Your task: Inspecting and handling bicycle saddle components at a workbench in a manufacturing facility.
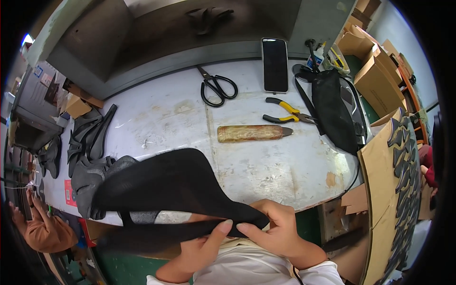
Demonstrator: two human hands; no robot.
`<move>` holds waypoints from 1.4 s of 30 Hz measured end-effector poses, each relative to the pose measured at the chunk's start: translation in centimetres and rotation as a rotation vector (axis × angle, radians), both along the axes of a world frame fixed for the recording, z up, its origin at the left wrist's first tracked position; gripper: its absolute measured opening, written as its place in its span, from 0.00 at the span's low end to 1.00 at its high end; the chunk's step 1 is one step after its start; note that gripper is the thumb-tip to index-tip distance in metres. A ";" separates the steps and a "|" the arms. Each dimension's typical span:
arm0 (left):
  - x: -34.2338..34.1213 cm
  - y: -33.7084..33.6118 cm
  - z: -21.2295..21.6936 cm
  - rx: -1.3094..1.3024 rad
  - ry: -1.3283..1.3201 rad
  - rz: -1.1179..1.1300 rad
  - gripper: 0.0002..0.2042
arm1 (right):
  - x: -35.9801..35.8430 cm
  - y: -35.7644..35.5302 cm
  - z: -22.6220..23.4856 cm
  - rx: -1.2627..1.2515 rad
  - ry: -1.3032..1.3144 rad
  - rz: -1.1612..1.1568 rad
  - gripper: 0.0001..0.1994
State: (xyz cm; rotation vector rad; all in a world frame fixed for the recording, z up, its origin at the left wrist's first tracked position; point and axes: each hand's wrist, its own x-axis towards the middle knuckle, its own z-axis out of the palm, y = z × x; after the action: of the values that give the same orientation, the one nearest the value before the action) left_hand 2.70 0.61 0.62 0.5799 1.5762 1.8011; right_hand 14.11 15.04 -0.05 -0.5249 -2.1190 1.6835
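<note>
Both hands are down at the near edge of the surface [285, 171], working one big black fabric piece [166, 183]; it's a curved, shoe-upper kind of shape, and it arches from the left side over to the hands, part lying on the surface and part hanging off the front edge. The right hand [280, 232] has its fingers closed, pinching the pointed end of the fabric; the left hand [202, 251] sits under the lower strip with its thumb pressed on top, so its fingers are gripping it too; the two hands are just beside each other, thumbs nearly touching.

Further back on the surface: a wooden-handled tool [254, 133] lying flat in the middle; yellow-handled pliers [287, 113] just behind it; black scissors [217, 88] to the left of a dark phone [275, 64]; a black bag [335, 111] on the right edge; a stack of more dark cut pieces [88, 137] on the left. Cardboard boxes [375, 76] are piled off to the right; a brown board [387, 190] with dark shapes on it stands near the right side.
</note>
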 end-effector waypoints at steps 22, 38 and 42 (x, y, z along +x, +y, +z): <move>1.1 0.2 -2.6 0.215 -0.285 -0.055 0.22 | -0.3 0.3 0.9 -1.048 0.451 -0.383 0.25; -1.9 2.0 -1.4 0.172 -0.082 -0.269 0.11 | -0.3 -0.8 0.9 -0.886 0.238 -0.068 0.21; -1.0 1.6 -2.5 0.073 -0.153 -0.267 0.10 | -0.3 -1.0 0.4 -0.751 0.216 -0.081 0.21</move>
State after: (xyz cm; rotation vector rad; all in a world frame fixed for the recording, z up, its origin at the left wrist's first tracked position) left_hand 1.74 2.17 -1.93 0.6382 1.2711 1.6641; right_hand 13.77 14.02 0.36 -0.5817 -1.2502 2.3395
